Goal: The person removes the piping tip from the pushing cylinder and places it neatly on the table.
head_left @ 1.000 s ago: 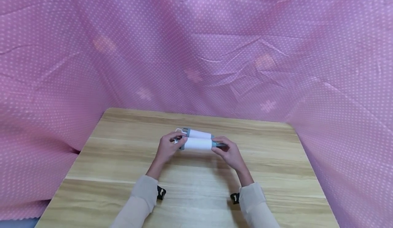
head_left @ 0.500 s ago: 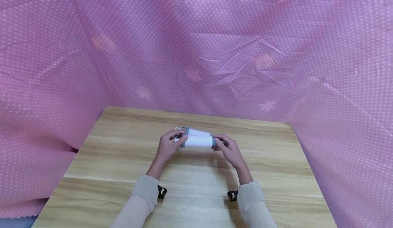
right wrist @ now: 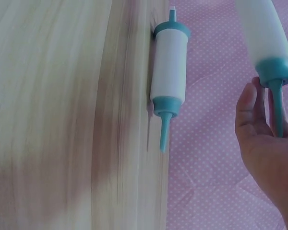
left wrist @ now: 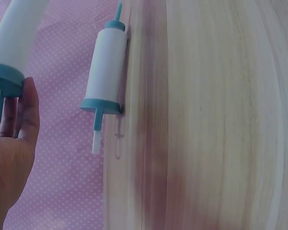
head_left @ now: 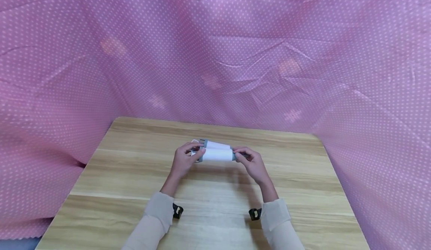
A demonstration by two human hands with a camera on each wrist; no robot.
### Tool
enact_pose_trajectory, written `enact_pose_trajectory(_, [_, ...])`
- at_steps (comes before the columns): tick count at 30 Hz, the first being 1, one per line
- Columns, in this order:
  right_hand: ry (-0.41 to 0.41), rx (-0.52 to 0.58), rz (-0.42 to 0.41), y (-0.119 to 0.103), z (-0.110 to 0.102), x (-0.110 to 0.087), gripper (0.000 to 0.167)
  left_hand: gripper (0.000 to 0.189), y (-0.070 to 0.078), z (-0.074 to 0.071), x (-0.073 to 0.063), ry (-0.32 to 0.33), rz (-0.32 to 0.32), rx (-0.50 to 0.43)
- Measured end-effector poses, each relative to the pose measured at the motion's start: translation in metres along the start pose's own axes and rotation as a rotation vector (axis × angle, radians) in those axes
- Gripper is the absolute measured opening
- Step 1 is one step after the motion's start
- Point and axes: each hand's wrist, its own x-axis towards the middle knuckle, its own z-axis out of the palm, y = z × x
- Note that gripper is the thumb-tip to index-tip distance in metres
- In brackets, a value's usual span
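Both hands hold a white syringe-like tube (head_left: pixel 217 154) with teal ends, level above the wooden table. My left hand (head_left: pixel 183 160) grips its flanged teal end, near the white plunger handle, thumb in front and fingers behind. At the opposite end my right hand (head_left: pixel 254 166) pinches the teal collar (right wrist: pixel 273 72), and the slim teal nozzle (right wrist: pixel 277 108) runs in among its fingers. Just beyond lies a second syringe of the same kind (left wrist: pixel 106 67), on the table, parallel to the held one, its nozzle pointing right in the head view.
The pale wood table (head_left: pixel 134 175) has rounded far corners. A pink dotted cloth (head_left: pixel 215 55) hangs behind it and along both sides. Black straps with small mounts (head_left: pixel 177 211) are at both wrists.
My right thumb has moved up from below the nozzle onto the collar, and the fingers have closed in around it. The held syringe has risen slightly in view; my left hand keeps its grip.
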Motion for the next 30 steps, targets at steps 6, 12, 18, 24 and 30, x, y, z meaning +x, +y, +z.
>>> enact_pose_trajectory(6, [0.01,0.02,0.032,-0.0013,-0.0006,-0.0002,0.033,0.031,0.0062,0.0004,-0.0041,0.0,-0.017,-0.02])
enact_pose_trajectory(12, [-0.028,0.057,0.058,-0.0008,-0.0015,-0.0026,0.037,0.033,0.0035,-0.0002,-0.0037,0.016,0.011,-0.032])
enact_pose_trajectory(18, [-0.033,0.062,0.067,-0.0004,-0.0027,-0.0042,0.036,0.032,0.0031,-0.001,-0.005,0.015,0.006,-0.033])
enact_pose_trajectory(24, [0.007,0.028,0.034,-0.0012,-0.002,-0.0018,0.028,0.032,0.0026,-0.0005,-0.0054,0.007,0.003,-0.037])
enact_pose_trajectory(30, [0.05,0.031,0.028,-0.0015,-0.0007,0.0014,0.023,0.032,0.002,0.0012,-0.0049,-0.007,0.004,-0.035])
